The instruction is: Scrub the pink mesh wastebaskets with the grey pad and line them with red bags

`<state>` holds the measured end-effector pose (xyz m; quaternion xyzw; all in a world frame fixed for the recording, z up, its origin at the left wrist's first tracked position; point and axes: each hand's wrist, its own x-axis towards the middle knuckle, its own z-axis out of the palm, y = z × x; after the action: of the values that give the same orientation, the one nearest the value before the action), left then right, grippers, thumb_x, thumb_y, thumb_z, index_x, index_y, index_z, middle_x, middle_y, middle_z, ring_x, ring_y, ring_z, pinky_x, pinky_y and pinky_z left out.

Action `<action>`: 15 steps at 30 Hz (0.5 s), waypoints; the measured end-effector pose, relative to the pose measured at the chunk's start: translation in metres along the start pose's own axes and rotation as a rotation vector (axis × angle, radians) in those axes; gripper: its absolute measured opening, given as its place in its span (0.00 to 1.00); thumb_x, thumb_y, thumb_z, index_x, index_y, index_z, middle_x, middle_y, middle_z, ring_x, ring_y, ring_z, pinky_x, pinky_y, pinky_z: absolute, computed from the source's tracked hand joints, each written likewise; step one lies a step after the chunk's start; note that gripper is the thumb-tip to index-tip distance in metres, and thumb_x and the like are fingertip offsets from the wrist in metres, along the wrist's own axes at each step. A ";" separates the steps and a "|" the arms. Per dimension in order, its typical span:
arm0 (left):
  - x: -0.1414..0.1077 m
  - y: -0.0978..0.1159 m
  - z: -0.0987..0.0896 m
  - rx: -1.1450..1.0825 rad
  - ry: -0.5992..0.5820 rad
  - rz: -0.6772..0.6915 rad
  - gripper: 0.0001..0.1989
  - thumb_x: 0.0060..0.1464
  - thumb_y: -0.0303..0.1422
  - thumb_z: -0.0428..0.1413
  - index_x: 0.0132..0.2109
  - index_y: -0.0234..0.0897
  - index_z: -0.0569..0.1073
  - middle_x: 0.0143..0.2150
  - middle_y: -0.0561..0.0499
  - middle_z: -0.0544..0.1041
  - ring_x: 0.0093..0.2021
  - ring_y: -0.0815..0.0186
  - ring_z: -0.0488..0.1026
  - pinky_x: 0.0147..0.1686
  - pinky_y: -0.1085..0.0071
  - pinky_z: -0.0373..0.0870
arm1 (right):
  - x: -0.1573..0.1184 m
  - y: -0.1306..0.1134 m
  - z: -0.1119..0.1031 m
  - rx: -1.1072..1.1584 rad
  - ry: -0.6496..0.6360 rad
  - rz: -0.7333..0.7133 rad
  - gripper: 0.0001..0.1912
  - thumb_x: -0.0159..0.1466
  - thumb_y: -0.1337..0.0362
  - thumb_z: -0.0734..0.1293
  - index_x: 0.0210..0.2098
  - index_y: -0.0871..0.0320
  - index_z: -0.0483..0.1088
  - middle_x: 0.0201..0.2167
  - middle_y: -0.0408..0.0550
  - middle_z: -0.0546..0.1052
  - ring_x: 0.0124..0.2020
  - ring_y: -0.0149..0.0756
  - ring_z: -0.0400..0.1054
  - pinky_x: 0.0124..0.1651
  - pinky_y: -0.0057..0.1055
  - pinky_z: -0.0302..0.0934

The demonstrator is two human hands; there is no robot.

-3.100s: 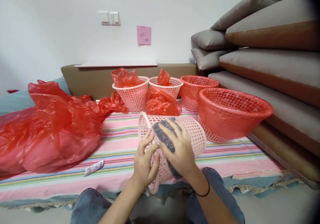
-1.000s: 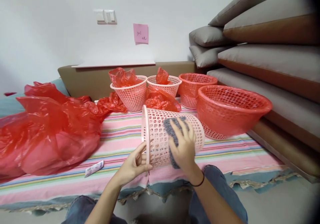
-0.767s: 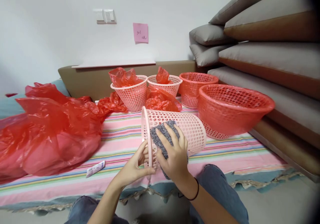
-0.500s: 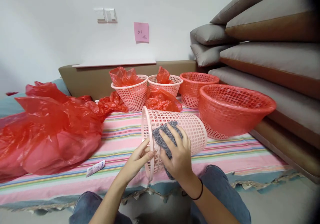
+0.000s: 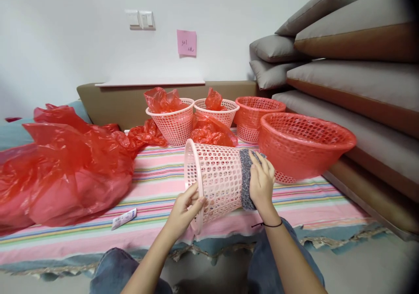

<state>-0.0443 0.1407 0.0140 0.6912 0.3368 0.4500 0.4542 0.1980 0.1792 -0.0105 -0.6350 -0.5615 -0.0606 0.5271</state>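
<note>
A pink mesh basket (image 5: 219, 176) lies on its side on the striped cloth (image 5: 153, 185), its open rim facing left. My left hand (image 5: 186, 211) grips that rim, thumb outside and fingers at the inner side. With my right hand (image 5: 262, 182) I hold a dark grey cloth (image 5: 247, 178) against the basket's base end, the fingers bent over it. The basket's bottom is hidden behind the cloth and hand.
Two upright pink baskets (image 5: 175, 126) with red plastic bags stand behind. Right of them are two baskets wrapped in red plastic (image 5: 301, 150). A heap of red bags (image 5: 81, 176) and a small label (image 5: 124, 218) lie left. Grey cushions (image 5: 360, 84) are stacked right.
My right hand and the grey cloth have moved right along the basket, from near the rim to the base end. My left hand still holds the rim.
</note>
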 end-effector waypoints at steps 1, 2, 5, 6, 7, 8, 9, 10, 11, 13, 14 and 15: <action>0.000 0.000 0.000 -0.015 -0.007 -0.007 0.23 0.61 0.44 0.55 0.58 0.37 0.73 0.29 0.51 0.77 0.28 0.64 0.73 0.30 0.70 0.73 | 0.000 0.000 0.000 -0.004 -0.002 -0.002 0.25 0.71 0.58 0.51 0.60 0.51 0.69 0.63 0.49 0.68 0.63 0.47 0.56 0.66 0.54 0.51; 0.000 0.001 0.000 -0.032 -0.018 -0.014 0.23 0.60 0.43 0.55 0.58 0.37 0.73 0.30 0.50 0.78 0.30 0.63 0.74 0.31 0.70 0.73 | 0.000 -0.001 0.001 -0.011 -0.006 -0.005 0.24 0.71 0.57 0.53 0.60 0.51 0.69 0.63 0.50 0.68 0.63 0.47 0.56 0.66 0.54 0.51; 0.000 0.000 0.001 -0.068 -0.042 -0.034 0.23 0.60 0.43 0.56 0.59 0.38 0.73 0.34 0.48 0.80 0.34 0.60 0.77 0.35 0.67 0.75 | 0.001 0.001 0.000 -0.039 -0.016 -0.011 0.23 0.70 0.57 0.56 0.60 0.50 0.69 0.63 0.50 0.68 0.63 0.48 0.56 0.65 0.55 0.53; 0.000 -0.001 0.001 -0.074 -0.044 -0.037 0.23 0.60 0.43 0.56 0.59 0.38 0.73 0.34 0.48 0.80 0.34 0.60 0.77 0.36 0.66 0.76 | 0.001 0.001 0.000 -0.047 -0.019 -0.011 0.22 0.70 0.57 0.56 0.61 0.49 0.69 0.63 0.50 0.68 0.63 0.48 0.56 0.65 0.55 0.53; 0.000 -0.002 0.001 -0.078 -0.047 -0.035 0.23 0.60 0.43 0.56 0.59 0.38 0.73 0.34 0.48 0.80 0.34 0.60 0.77 0.36 0.65 0.76 | 0.001 0.002 0.000 -0.054 -0.020 -0.012 0.22 0.70 0.56 0.57 0.61 0.49 0.69 0.63 0.50 0.68 0.63 0.48 0.56 0.65 0.55 0.53; -0.001 -0.003 0.000 -0.082 -0.052 -0.032 0.23 0.61 0.43 0.56 0.59 0.38 0.73 0.34 0.48 0.80 0.33 0.61 0.77 0.37 0.65 0.76 | 0.002 0.002 0.000 -0.061 -0.018 -0.013 0.23 0.69 0.56 0.58 0.61 0.49 0.69 0.63 0.50 0.68 0.63 0.49 0.56 0.65 0.55 0.54; -0.001 -0.003 0.000 -0.088 -0.060 -0.029 0.23 0.61 0.42 0.56 0.59 0.39 0.73 0.35 0.48 0.80 0.33 0.61 0.76 0.37 0.65 0.76 | 0.002 0.002 0.000 -0.067 -0.015 -0.014 0.23 0.69 0.55 0.59 0.61 0.50 0.69 0.63 0.51 0.67 0.63 0.50 0.56 0.64 0.56 0.54; -0.001 -0.003 -0.001 -0.094 -0.073 -0.027 0.22 0.61 0.42 0.56 0.59 0.39 0.73 0.37 0.47 0.80 0.34 0.61 0.77 0.37 0.65 0.76 | 0.002 0.001 0.000 -0.072 -0.009 -0.014 0.23 0.68 0.54 0.61 0.61 0.50 0.69 0.63 0.51 0.67 0.63 0.51 0.56 0.64 0.56 0.54; -0.001 -0.002 -0.002 -0.096 -0.090 -0.027 0.22 0.61 0.42 0.56 0.59 0.39 0.73 0.38 0.47 0.80 0.35 0.61 0.77 0.38 0.65 0.76 | 0.002 -0.001 0.000 -0.077 -0.002 -0.017 0.24 0.67 0.53 0.62 0.60 0.50 0.69 0.63 0.51 0.67 0.62 0.52 0.56 0.64 0.57 0.54; 0.000 0.001 -0.005 -0.091 -0.129 -0.043 0.21 0.61 0.42 0.56 0.58 0.39 0.74 0.43 0.46 0.80 0.38 0.60 0.77 0.40 0.64 0.76 | 0.000 -0.010 0.000 -0.079 0.003 -0.035 0.23 0.66 0.54 0.64 0.60 0.48 0.70 0.64 0.49 0.67 0.62 0.53 0.56 0.63 0.58 0.54; 0.001 0.003 -0.007 -0.080 -0.145 -0.053 0.20 0.61 0.41 0.56 0.57 0.39 0.74 0.46 0.45 0.80 0.40 0.59 0.77 0.43 0.63 0.76 | -0.002 -0.017 0.000 -0.071 -0.003 -0.057 0.23 0.66 0.55 0.64 0.59 0.48 0.70 0.64 0.48 0.67 0.63 0.53 0.56 0.64 0.58 0.54; 0.002 0.006 -0.008 -0.063 -0.157 -0.059 0.20 0.61 0.41 0.56 0.57 0.39 0.74 0.48 0.45 0.80 0.43 0.59 0.77 0.46 0.63 0.75 | -0.005 -0.026 0.000 -0.055 -0.018 -0.088 0.22 0.67 0.56 0.63 0.59 0.47 0.70 0.64 0.48 0.67 0.63 0.52 0.55 0.64 0.58 0.53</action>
<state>-0.0504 0.1428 0.0212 0.6994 0.3059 0.3915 0.5138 0.1757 0.1708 0.0017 -0.6244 -0.5916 -0.0933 0.5014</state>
